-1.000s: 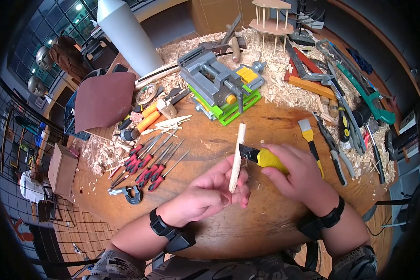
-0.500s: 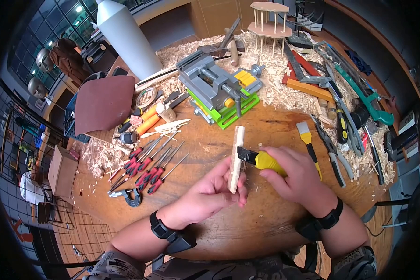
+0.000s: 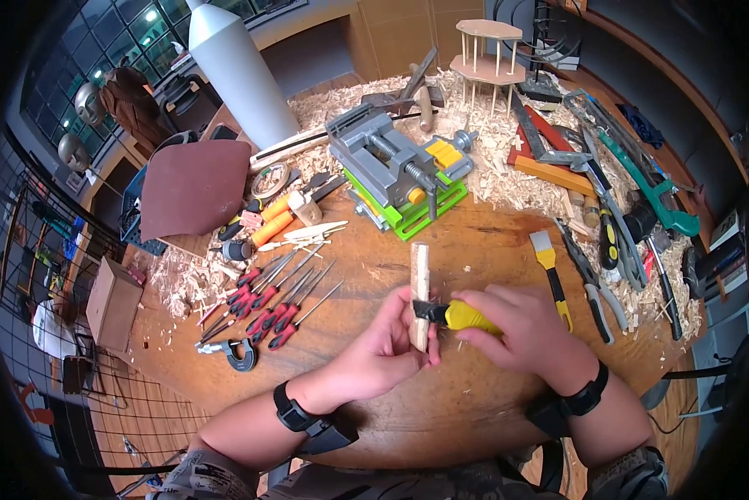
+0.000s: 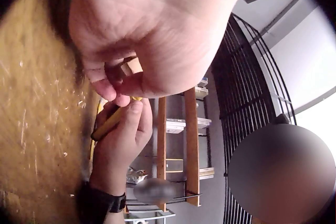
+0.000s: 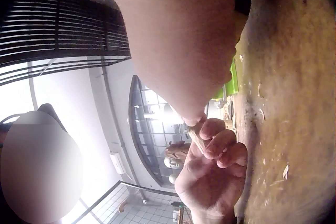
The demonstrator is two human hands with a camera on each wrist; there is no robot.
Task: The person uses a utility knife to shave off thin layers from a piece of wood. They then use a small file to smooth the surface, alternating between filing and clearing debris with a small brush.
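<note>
In the head view a pale wooden stick [image 3: 420, 283] stands nearly upright in the picture, its lower part gripped by the left hand [image 3: 374, 354]. The right hand [image 3: 520, 333] holds a yellow-handled knife [image 3: 468, 317], whose dark blade end lies across the stick just above the left fingers. From the left wrist view, the left hand [image 4: 142, 35] has its fingers curled round the stick [image 4: 132, 66], with the right hand [image 4: 118, 150] close beyond. The right wrist view shows the stick [image 5: 197, 139] between the left fingers; the right hand [image 5: 184, 40] hides the knife.
A grey vise [image 3: 383, 154] on a green base stands beyond the hands. Red-handled files [image 3: 266, 308] and a micrometer [image 3: 239, 354] lie at left. A brush [image 3: 549, 262], pliers [image 3: 595, 292] and saws lie at right. Wood shavings [image 3: 491, 179] cover the back.
The stick has turned more upright and shifted slightly toward the person. The knife end has moved down along it, nearer the left fingers. The head view has shifted slightly.
</note>
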